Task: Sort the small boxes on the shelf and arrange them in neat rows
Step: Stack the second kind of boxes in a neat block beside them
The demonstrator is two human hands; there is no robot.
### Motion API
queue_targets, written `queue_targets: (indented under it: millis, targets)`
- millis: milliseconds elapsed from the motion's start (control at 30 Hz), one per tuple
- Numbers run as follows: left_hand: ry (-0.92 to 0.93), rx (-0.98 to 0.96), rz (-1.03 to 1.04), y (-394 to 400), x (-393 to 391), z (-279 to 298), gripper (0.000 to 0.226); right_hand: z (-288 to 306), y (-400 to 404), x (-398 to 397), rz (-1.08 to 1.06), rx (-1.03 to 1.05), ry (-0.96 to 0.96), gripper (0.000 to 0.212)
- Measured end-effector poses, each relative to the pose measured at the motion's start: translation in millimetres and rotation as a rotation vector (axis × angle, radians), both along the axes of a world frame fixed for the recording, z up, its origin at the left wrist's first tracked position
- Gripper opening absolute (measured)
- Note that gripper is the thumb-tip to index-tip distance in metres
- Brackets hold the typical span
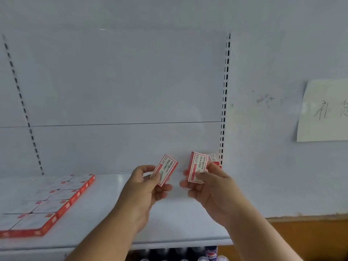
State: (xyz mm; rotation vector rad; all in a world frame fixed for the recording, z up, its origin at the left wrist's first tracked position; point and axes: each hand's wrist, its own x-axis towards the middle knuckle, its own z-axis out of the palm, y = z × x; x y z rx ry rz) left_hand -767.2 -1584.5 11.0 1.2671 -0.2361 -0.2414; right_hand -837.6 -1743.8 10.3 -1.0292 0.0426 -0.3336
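Up above the white shelf (113, 208), the left hand (143, 193) pinches one small red-and-white box (165, 169), tilted, while the right hand (211, 189) pinches another box (197, 167) just beside it, apart. Behind that, at the shelf's right back corner, sits a further box (213, 158). Rows of flat boxes (50, 202) lie well left on the shelf

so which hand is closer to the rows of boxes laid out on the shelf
Left. The left hand is just right of the rows of boxes; the right hand is farther right, beyond it.
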Motion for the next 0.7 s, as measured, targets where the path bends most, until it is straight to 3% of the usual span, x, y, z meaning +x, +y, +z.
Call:
queue_targets:
  millis: [133, 267, 333, 433, 533, 700]
  targets:
    - [0.093, -0.171, -0.047, 50, -12, -6, 0.036, -9, 43, 3, 0.230, 0.074, -0.018, 0.026]
    - [0.073, -0.156, -0.042, 96, -15, -13, 0.045, -19, 83, 11, 0.192, -0.100, 0.007, 0.032]
    - [-0.051, 0.067, 0.036, 116, -10, -17, 0.046, -22, 101, 16, 0.059, -0.422, 0.071, 0.024]
    - [-0.336, 0.560, 0.182, 143, 1, -19, 0.043, -22, 114, 18, -0.200, -0.974, 0.248, 0.030]
    - [-0.559, 0.756, 0.204, 163, 5, -20, 0.044, -16, 118, 13, -0.271, -1.159, 0.290, 0.031]
    - [-0.724, 0.970, 0.177, 173, 4, -20, 0.063, -21, 128, 7, -0.362, -1.351, 0.263, 0.040]
